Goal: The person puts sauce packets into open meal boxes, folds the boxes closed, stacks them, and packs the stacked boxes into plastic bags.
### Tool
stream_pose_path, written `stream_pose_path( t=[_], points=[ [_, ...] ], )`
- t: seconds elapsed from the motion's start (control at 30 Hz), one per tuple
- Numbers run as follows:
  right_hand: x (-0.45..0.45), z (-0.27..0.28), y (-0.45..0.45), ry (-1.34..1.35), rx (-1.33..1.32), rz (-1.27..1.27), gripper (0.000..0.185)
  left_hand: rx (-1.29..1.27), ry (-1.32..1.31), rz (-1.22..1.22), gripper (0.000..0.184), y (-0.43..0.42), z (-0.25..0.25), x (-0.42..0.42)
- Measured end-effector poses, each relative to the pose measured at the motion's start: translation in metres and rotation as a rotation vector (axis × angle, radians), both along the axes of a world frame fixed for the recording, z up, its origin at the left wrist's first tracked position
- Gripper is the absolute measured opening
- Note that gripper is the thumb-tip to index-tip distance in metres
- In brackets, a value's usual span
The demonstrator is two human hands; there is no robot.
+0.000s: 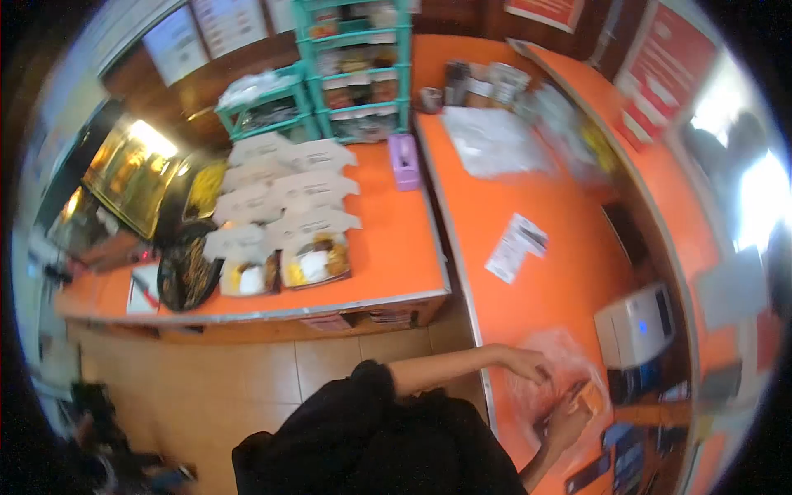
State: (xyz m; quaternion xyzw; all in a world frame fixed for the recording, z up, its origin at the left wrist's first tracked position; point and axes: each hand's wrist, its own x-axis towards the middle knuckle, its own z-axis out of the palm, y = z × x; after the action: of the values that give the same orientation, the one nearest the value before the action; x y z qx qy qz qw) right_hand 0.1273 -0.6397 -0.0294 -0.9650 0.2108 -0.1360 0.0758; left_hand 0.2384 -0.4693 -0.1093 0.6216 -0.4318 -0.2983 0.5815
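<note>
Both hands are over a clear plastic bag [557, 351] on the orange counter [429, 247] at lower right. My left hand [528, 364] rests at the bag's upper left side, its fingers bent toward the plastic; whether they pinch it is too blurred to tell. My right hand [569, 419] is closed around a small orange-brown item [591, 398] at the bag's right side. Something dark lies between the two hands, too blurred to name. A paper slip [513, 247] lies on the counter beyond the bag.
Open food boxes [317, 257] stand in rows on the left counter, beside a black bowl [188, 272]. Further back are green shelves [355, 66] and a purple box [404, 162]. A white device [634, 327] and phones [588, 473] sit near the right hand.
</note>
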Motion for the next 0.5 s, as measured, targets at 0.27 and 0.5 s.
stream_pose_path(
  t=[0.27, 0.5],
  points=[
    [0.133, -0.015, 0.333, -0.127, 0.602, 1.454, 0.030, 0.010, 0.541, 2.283, 0.037, 0.285, -0.164, -0.105],
    [0.149, -0.069, 0.560, 0.113, 0.415, 1.615, 0.041, -0.580, 0.760, 2.136, 0.079, 0.329, -0.127, -0.152]
  ],
)
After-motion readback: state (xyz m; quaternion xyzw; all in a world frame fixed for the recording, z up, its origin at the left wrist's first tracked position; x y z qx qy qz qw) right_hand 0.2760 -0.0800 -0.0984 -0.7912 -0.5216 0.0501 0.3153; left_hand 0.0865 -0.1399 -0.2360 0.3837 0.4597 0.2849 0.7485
